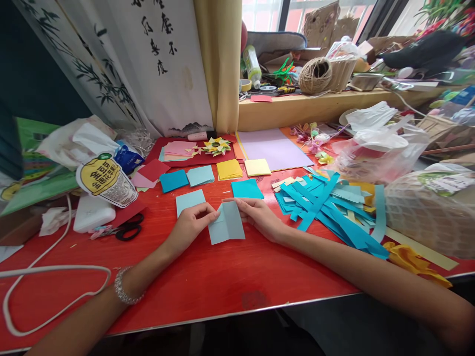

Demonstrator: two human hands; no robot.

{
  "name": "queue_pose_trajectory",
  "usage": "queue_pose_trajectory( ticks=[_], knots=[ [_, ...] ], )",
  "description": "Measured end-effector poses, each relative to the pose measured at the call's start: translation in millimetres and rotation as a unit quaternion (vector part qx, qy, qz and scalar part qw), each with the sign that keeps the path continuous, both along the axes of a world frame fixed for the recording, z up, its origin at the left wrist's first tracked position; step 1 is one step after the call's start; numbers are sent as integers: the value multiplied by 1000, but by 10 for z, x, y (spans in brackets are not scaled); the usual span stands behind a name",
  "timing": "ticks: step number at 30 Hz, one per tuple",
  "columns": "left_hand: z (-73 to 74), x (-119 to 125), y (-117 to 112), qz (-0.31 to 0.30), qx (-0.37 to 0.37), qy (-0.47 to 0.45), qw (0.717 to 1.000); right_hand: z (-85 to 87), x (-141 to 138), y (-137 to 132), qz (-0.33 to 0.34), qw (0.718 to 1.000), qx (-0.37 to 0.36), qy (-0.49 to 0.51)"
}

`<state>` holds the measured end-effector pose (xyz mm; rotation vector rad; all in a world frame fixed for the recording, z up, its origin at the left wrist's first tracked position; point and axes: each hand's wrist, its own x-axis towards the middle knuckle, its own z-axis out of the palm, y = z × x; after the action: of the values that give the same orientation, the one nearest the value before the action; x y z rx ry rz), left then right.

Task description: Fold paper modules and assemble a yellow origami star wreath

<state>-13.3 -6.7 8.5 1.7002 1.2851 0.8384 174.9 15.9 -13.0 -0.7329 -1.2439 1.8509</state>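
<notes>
A small light-blue sheet of paper [232,225] with a crease down its middle is held up between my two hands, a little above the red table. My left hand [195,217] pinches its left edge between thumb and fingers. At the upper right of the sheet, my right hand [260,215] grips the top edge, with some fingertips hidden behind the paper. Just behind the left hand lies a light-blue square [189,199]. A brighter blue square [247,189] lies behind the right hand. Small stacks of dark blue [174,181], pale blue [200,175], yellow [229,169] and cream paper [257,167] form a row farther back.
Blue paper strips [319,202] are heaped to the right. Black-handled scissors [129,227] and a white cable [55,269] lie left on the red table [166,301]. A folded-paper ring [216,146] and lilac sheets [272,148] are at the back. Plastic bags [382,138] crowd the right.
</notes>
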Motion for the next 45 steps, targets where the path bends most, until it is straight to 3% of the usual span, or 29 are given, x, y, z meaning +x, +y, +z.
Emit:
queue_pose_trajectory(
  ticks=[8, 16, 23, 30, 34, 45],
  knots=[
    [-1, 13, -6, -10, 47, 68, 996, 15, -2, -7, 28, 999, -15, -4],
    [9, 15, -22, -9, 53, 76, 996, 21, 11, 13, 37, 998, 9, -49],
    [-2, 17, 1, -12, 42, 63, 997, 28, 1, 10, 25, 997, 40, -69],
    [-12, 11, 14, -5, 18, 38, 999, 45, 1, -18, -39, 994, 94, -40],
    [1, 20, 8, -3, 12, 28, 1000, 19, -1, -5, -41, 989, 123, -78],
    [-13, 14, 17, -8, 15, 28, 999, -2, 10, 3, -49, 989, 117, -80]
  ],
)
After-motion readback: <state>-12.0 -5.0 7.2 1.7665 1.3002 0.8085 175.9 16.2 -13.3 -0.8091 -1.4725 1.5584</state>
